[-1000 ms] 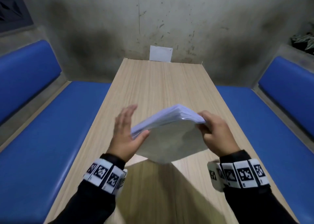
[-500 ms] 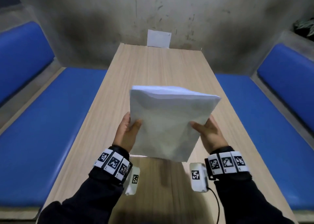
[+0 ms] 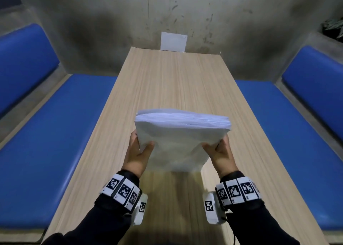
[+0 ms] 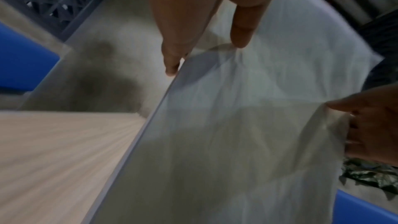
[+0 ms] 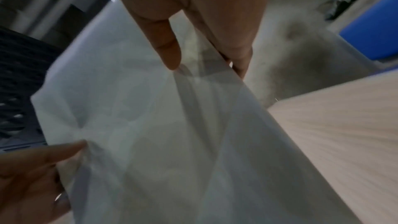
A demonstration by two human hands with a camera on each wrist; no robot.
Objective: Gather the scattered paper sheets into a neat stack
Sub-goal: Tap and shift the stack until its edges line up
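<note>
A thick stack of white paper sheets (image 3: 178, 140) stands on edge on the wooden table (image 3: 174, 81), its top leaning away from me. My left hand (image 3: 138, 152) grips the stack's left side, thumb on the near face and fingers hidden behind. My right hand (image 3: 221, 152) grips the right side the same way. In the left wrist view the stack (image 4: 237, 134) fills the frame, with my left thumb (image 4: 243, 31) pressed on it. In the right wrist view my right thumb (image 5: 165, 47) presses the stack (image 5: 172, 142).
A small white sheet (image 3: 173, 41) leans against the stained wall at the table's far end. Blue padded benches (image 3: 55, 126) (image 3: 289, 126) run along both sides. A plant (image 3: 333, 26) sits on the right ledge.
The stack went from held flat and sagging to upright between both hands, then came down until its lower edge met the table. My left hand now grips its side.
</note>
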